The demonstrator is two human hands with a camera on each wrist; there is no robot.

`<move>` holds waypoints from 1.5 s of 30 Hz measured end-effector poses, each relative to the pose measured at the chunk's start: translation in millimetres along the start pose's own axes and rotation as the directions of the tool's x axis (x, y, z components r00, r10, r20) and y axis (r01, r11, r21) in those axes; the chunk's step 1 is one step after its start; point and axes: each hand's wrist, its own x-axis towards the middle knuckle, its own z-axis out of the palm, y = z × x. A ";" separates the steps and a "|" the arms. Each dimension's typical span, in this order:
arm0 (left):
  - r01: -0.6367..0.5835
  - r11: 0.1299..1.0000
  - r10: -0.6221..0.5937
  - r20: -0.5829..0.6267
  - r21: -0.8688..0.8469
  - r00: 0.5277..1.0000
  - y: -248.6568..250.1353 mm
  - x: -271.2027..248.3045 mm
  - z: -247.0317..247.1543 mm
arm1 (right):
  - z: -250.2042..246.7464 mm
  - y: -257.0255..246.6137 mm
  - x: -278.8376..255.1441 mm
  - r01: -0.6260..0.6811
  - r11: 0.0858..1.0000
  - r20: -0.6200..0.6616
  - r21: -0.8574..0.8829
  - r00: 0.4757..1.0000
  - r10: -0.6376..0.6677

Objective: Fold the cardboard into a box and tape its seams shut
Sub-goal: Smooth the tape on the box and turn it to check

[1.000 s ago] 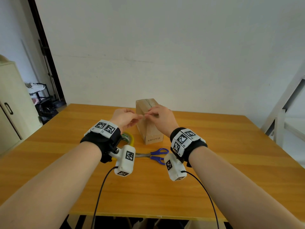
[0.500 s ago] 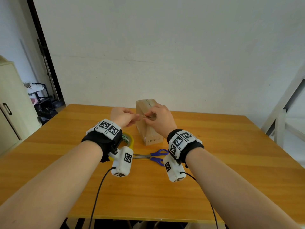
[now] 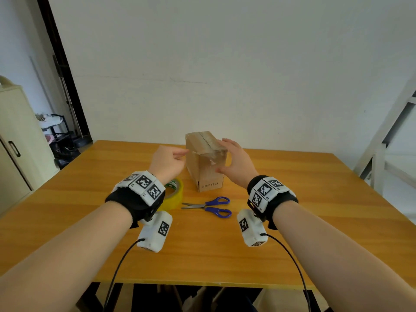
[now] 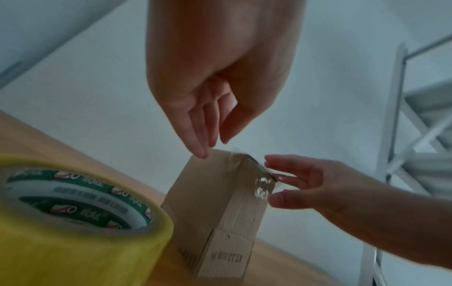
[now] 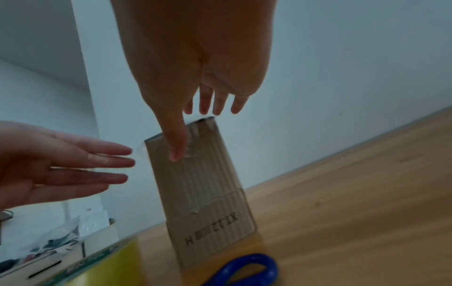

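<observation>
Both hands have split apart since a second ago, when they were pinched together in front of the box top; now my left hand (image 3: pixel 167 162) sits just left of the cardboard box (image 3: pixel 203 164), fingers loosely extended, thumb close to the fingertips, holding nothing that I can see in the left wrist view. My right hand (image 3: pixel 236 162) is spread wide at the box's near right upper corner, thumb (image 5: pixel 176 143) laid down the front face over a crinkled strip of clear tape (image 3: pixel 212 154), other fingers over the top edge; straight fingers, pressing, not gripping. Box stands upright on the wooden table (image 3: pixel 292 221), mid-table toward the far edge, printed code low on the front face. Folding looks done: flaps closed, top centre seam visible with tape running across it and wrapping down the front. Tape end looks wrinkled and maybe partly lifted at the left corner, so my guess is smoothing is the step in hand. Left to do, as far as I can judge: rub the strip flat, check the edges. Bottom seam is hidden, cannot tell if it is taped. Yellow tape roll (image 3: pixel 173 193) lies just left of the box near my left wrist, blue-handled scissors (image 3: pixel 211 207) in front of the box, both untouched now.
</observation>
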 end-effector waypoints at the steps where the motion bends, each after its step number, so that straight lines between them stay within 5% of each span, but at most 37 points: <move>1: -0.056 0.996 0.056 0.010 0.063 0.998 2.2 -2.7 4.1 | -2.6 2.9 -3.4 -0.010 1.000 0.005 -0.005 1.000 0.010; 4: -0.127 0.981 0.124 0.026 0.148 0.992 4.8 -1.3 16.6 | -3.4 5.8 -9.8 -0.070 0.992 0.020 0.109 0.997 0.069; 10: -0.061 0.982 0.059 0.015 0.180 0.998 11.3 2.8 26.7 | 1.3 6.3 -9.0 -0.133 0.959 0.002 0.251 0.991 0.137; 18: 0.139 0.990 -0.137 0.235 0.010 0.962 -3.0 15.4 43.8 | 3.4 -5.8 -13.2 -0.099 0.873 0.052 0.477 0.995 0.084; 29: 0.276 0.960 -0.256 0.277 -0.038 0.926 1.5 39.9 44.4 | 7.2 -8.4 -1.0 -0.160 0.849 0.121 0.504 0.986 0.114; 34: 0.342 0.940 -0.322 0.338 0.001 0.885 -59.0 91.7 68.9 | 16.3 -4.2 8.1 -0.228 0.875 0.169 0.426 0.971 0.170; 38: 0.279 0.933 -0.343 0.324 0.228 0.882 12.3 43.2 27.1 | 15.7 13.2 16.0 -0.295 0.937 0.319 0.188 0.921 0.225; 40: 0.251 0.923 -0.330 0.267 0.290 0.906 10.8 47.6 15.7 | 5.2 21.0 22.8 -0.271 0.954 0.256 0.129 0.938 0.232; 42: 0.117 0.950 -0.194 0.257 0.288 0.947 11.0 45.0 5.0 | -6.0 22.7 28.2 -0.165 0.970 0.121 0.177 0.982 0.145; 45: -0.067 0.961 -0.035 0.358 0.269 0.933 4.5 43.1 7.1 | -8.7 18.2 35.8 0.018 0.982 0.064 0.188 0.997 -0.031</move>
